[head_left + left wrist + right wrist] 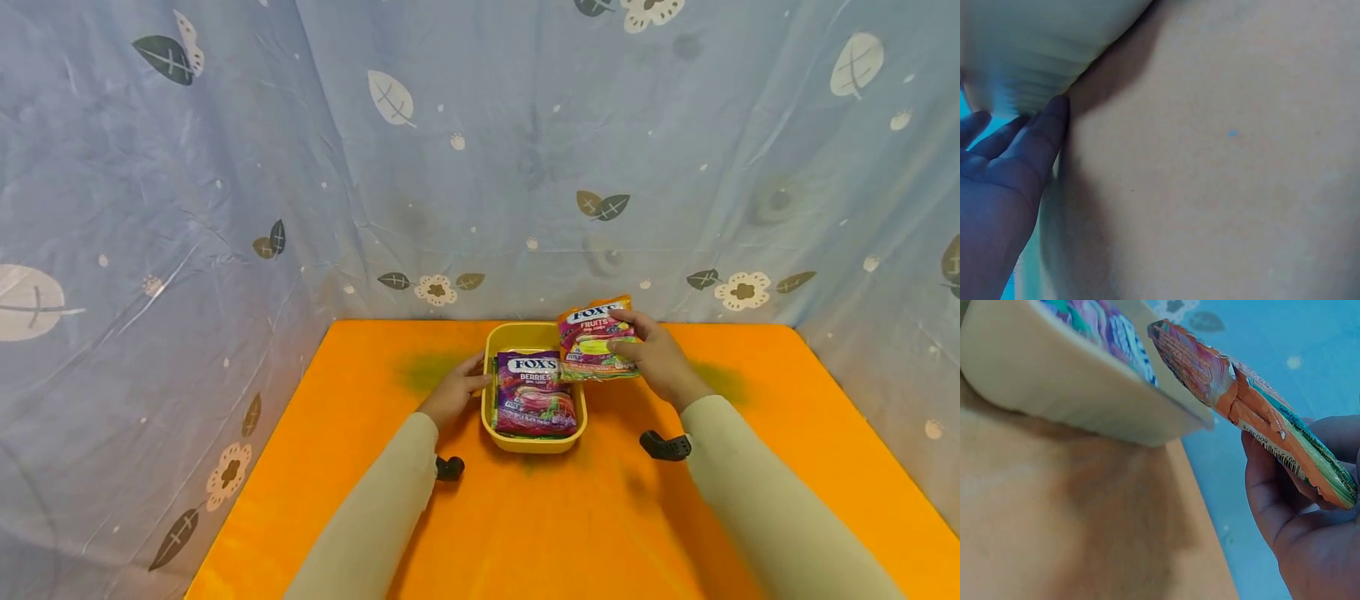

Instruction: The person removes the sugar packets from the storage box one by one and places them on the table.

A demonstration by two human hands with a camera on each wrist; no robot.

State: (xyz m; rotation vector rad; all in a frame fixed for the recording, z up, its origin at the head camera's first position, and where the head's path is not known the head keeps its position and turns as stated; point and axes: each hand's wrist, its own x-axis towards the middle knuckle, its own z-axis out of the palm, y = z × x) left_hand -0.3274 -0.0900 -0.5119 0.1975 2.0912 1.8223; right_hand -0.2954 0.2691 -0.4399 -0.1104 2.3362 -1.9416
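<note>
A yellow plastic tub (pixel 534 446) holds a purple bag of berry candy (pixel 536 400), lying face up on other bags whose edges peek out. My left hand (pixel 453 392) touches the tub's left side, and in the left wrist view its fingers (pixel 1035 147) reach fairly straight along the wall. Pinched in my right hand (pixel 660 358) is an orange bag of fruit candy (pixel 592 337), held over the tub's right rim. The right wrist view shows this candy bag (pixel 1235 394) edge-on between thumb and fingers, beside the tub (pixel 1085 394).
An orange-covered table (pixel 360 500) lies under everything. Blue curtains with leaf and flower prints (pixel 510 167) hang behind it and on both sides. Each wrist wears a black strap, the right strap (pixel 665 446) hanging near the table.
</note>
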